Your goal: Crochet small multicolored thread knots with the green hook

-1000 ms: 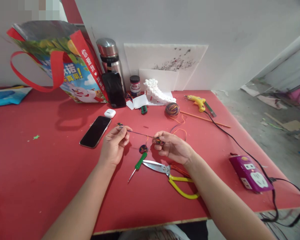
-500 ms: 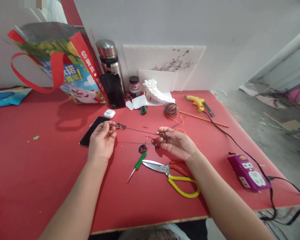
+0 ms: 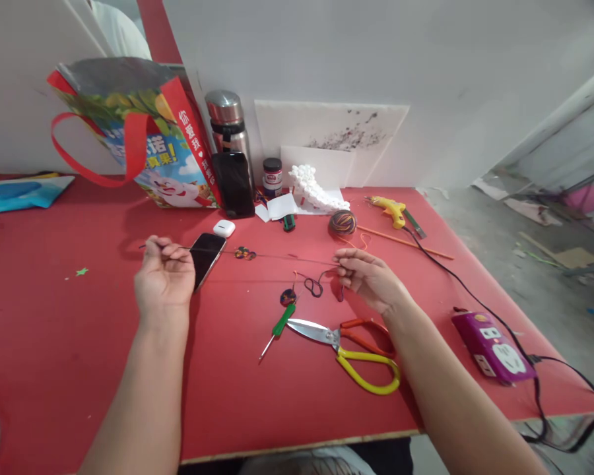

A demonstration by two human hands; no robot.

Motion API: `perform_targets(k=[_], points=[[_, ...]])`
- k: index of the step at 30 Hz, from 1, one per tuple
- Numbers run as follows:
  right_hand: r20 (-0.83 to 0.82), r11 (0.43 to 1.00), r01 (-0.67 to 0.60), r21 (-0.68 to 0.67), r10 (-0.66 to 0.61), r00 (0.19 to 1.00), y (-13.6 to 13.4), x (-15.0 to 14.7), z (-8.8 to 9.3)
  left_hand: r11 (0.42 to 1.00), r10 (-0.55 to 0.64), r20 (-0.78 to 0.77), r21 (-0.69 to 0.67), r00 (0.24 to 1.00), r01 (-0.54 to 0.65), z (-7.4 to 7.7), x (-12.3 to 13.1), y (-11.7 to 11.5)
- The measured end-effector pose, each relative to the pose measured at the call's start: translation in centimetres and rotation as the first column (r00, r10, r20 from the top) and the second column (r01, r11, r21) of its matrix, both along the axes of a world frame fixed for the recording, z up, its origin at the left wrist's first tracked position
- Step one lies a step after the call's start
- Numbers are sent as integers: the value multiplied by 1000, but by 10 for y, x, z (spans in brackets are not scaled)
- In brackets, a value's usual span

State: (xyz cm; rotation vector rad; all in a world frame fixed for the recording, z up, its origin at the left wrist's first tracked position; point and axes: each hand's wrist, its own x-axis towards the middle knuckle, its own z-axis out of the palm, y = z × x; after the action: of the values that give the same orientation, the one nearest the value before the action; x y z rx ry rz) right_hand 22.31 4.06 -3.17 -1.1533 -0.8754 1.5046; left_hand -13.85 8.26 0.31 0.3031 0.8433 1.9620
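A dark multicoloured yarn strand (image 3: 277, 256) is stretched between my hands. My left hand (image 3: 163, 274) pinches it above the phone's left side, and a short end sticks out past the fingers. My right hand (image 3: 369, 277) pinches the other part, with a loose yarn loop (image 3: 313, 286) lying below on the table. A small flower-like yarn piece (image 3: 245, 253) is under or beside the strand; I cannot tell whether they touch. Close by are a round yarn piece (image 3: 288, 297), a green-handled tool with a thin metal shaft (image 3: 283, 321) and scissors with red and yellow handles (image 3: 369, 369).
A yarn ball (image 3: 343, 222), an orange stick (image 3: 406, 243) and a yellow glue gun (image 3: 390, 210) lie at the back right. A purple power strip (image 3: 494, 348) sits right. A phone (image 3: 208, 258), earbud case (image 3: 224, 228), thermos (image 3: 228, 125) and shopping bag (image 3: 173, 165) stand left.
My left hand has moved left and my right hand slightly right, lengthening the strand between them. The yarn clump at my right fingers has opened out, and a loose loop now lies below.
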Motion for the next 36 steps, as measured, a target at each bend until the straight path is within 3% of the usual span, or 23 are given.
perform_targets(k=[4,6,10,14,19,22,28,36], points=[[214,995,0,105,-22,976,16,-10,1,994,89,-37,59,995,-87,7,-9,-3],[345,986,-86,146,31,938,32,-26,1,995,74,-95,80,993,-66,8,0,-5],[583,938,-247,241,64,810,72,-65,1,992,-90,-283,57,955,111,2,34,-13],[749,893,-352,281,25,663,91,-83,-1,962,-256,-457,-33,852,272,-9,64,-27],[858,851,-441,286,-22,514,66,-66,-1,874,-480,-552,-234,682,426,-19,81,-40],[893,813,-526,249,18,449,47,-56,-2,826,-559,-556,-312,615,469,-21,85,-42],[930,719,-672,178,101,354,36,-55,-9,796,-602,-568,-367,562,482,-24,85,-41],[952,705,-698,124,115,285,35,-57,-9,786,-616,-572,-399,542,472,-26,92,-43]])
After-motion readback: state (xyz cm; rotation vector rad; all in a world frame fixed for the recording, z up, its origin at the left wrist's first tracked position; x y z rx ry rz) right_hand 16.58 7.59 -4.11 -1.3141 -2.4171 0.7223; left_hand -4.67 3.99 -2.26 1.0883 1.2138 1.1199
